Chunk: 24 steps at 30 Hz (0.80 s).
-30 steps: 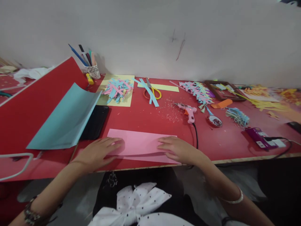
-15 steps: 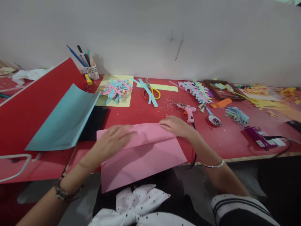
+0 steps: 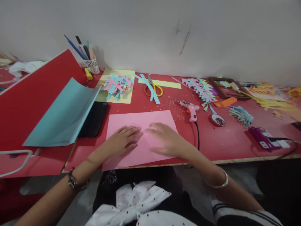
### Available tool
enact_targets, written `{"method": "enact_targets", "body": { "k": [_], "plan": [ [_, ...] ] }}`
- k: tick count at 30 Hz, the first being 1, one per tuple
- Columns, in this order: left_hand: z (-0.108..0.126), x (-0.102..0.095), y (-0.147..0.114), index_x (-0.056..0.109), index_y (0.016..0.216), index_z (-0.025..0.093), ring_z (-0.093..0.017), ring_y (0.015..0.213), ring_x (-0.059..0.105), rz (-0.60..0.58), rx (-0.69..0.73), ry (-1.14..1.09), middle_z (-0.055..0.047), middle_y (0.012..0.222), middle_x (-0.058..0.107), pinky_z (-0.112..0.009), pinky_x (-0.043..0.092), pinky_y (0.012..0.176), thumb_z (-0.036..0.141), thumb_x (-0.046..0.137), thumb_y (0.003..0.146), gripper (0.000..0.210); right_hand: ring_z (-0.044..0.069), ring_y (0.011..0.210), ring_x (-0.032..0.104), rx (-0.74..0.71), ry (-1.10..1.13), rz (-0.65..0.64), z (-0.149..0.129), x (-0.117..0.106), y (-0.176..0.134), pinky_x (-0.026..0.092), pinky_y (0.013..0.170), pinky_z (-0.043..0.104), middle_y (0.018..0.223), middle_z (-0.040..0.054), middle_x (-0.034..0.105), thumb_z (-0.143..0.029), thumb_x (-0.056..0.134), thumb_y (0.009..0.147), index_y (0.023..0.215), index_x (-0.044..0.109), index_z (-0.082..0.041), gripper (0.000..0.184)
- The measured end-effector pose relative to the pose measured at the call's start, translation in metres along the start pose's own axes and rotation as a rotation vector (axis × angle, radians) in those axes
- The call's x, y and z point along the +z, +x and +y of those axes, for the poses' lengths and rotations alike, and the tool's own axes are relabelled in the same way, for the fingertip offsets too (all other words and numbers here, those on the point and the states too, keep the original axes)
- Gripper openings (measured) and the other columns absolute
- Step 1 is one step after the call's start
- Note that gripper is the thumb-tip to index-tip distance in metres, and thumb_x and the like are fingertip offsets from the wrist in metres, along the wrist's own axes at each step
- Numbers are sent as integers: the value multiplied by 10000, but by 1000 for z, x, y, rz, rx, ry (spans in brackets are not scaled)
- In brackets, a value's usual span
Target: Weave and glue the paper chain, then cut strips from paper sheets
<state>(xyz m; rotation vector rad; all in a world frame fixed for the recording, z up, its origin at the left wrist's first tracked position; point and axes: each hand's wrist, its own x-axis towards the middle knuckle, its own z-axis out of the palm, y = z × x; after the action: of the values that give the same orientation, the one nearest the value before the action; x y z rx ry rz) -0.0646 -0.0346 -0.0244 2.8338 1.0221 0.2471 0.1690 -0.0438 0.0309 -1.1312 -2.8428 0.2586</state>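
A sheet of pink paper (image 3: 138,122) lies flat at the front edge of the red table, directly in front of me. My left hand (image 3: 123,140) rests over its left half with the fingers stretched out. Over the right half is my right hand (image 3: 164,141), its fingers spread and a little blurred by motion. Neither hand grips anything. Beyond the paper, a pair of scissors (image 3: 161,91) with red and yellow handles lies partly under blue paper strips (image 3: 150,88). To the right is a pink glue gun (image 3: 191,110) with a black cord.
A blue sheet (image 3: 63,116) leans on a red board (image 3: 47,94) at left, beside a black tablet-like slab (image 3: 95,119). Cut strips (image 3: 116,86) lie on yellow paper. A pen cup (image 3: 92,65) stands behind. A purple power strip (image 3: 264,138) sits at right.
The pink sheet was partly folded over and overhung the table edge. Now it lies flat, farther onto the table. Both hands have come off its far edge and moved closer together.
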Motion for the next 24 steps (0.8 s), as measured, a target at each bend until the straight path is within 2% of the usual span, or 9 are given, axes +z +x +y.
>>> {"method": "enact_targets", "body": {
  "k": [1, 3, 5, 8, 10, 15, 17, 20, 24],
  "plan": [
    [1, -2, 1, 439, 1264, 237, -194, 1235, 381, 3, 5, -5, -52, 1334, 464, -387, 286, 1042, 342, 382, 892, 390, 269, 1227, 355, -53, 23, -66, -9, 7, -7, 298, 992, 418, 1327, 157, 422, -506, 587, 736, 1300, 404, -169, 682],
    [8, -9, 0, 447, 1253, 233, -194, 1227, 390, 8, 12, -6, -57, 1318, 479, -392, 299, 1034, 274, 370, 895, 369, 300, 1268, 300, -62, 21, -140, -23, 21, -19, 262, 1017, 456, 1367, 174, 376, -576, 589, 699, 1320, 388, -163, 772],
    [19, -14, -3, 417, 1276, 210, -208, 1204, 416, -12, 6, -17, -78, 1293, 499, -402, 328, 1012, 268, 388, 881, 400, 305, 1284, 280, -22, 9, -157, -32, 31, -27, 240, 1028, 483, 1388, 174, 353, -549, 580, 725, 1330, 379, -174, 739],
    [39, -18, -13, 352, 1318, 153, -275, 1203, 411, -135, -2, -69, -127, 1303, 480, -436, 359, 984, 477, 544, 756, 677, 281, 1282, 300, 8, 22, -145, -36, 34, -33, 254, 1030, 473, 1387, 158, 368, -489, 540, 785, 1320, 398, -183, 632],
    [50, -18, -20, 362, 1312, 165, -312, 1237, 369, -196, -22, -75, -130, 1331, 453, -464, 345, 991, 524, 615, 670, 778, 267, 1266, 335, 4, 39, -145, -35, 30, -35, 287, 1017, 454, 1373, 148, 397, -471, 527, 801, 1304, 421, -182, 590],
    [50, -24, -24, 458, 1236, 186, -245, 1181, 453, -141, -34, -125, -89, 1232, 553, -386, 383, 973, 305, 583, 774, 494, 236, 1121, 502, -56, 44, -162, -25, 12, -31, 384, 923, 384, 1240, 137, 544, -364, 476, 858, 1084, 599, -148, 335],
    [42, -30, -20, 504, 1193, 231, -204, 1120, 507, -141, 9, -188, -51, 1189, 589, -349, 416, 939, 282, 539, 816, 382, 202, 980, 582, -68, 30, -213, -21, 3, -26, 396, 887, 358, 1086, 105, 640, -258, 453, 876, 956, 639, -154, 228],
    [30, -40, -12, 571, 1121, 263, -168, 1003, 576, -196, 9, -211, -25, 1114, 631, -306, 457, 860, 235, 450, 871, 279, 174, 820, 614, -2, -11, -285, -16, -9, -18, 378, 882, 353, 869, 68, 690, -140, 430, 870, 842, 645, -146, 218],
    [22, -50, -5, 621, 1043, 252, -159, 902, 613, -256, -13, -175, -23, 1026, 664, -277, 465, 766, 177, 419, 876, 272, 191, 872, 588, 34, 67, -241, -15, -17, -17, 391, 817, 330, 934, 89, 669, -262, 450, 878, 923, 627, -136, 223]
  ]
}}
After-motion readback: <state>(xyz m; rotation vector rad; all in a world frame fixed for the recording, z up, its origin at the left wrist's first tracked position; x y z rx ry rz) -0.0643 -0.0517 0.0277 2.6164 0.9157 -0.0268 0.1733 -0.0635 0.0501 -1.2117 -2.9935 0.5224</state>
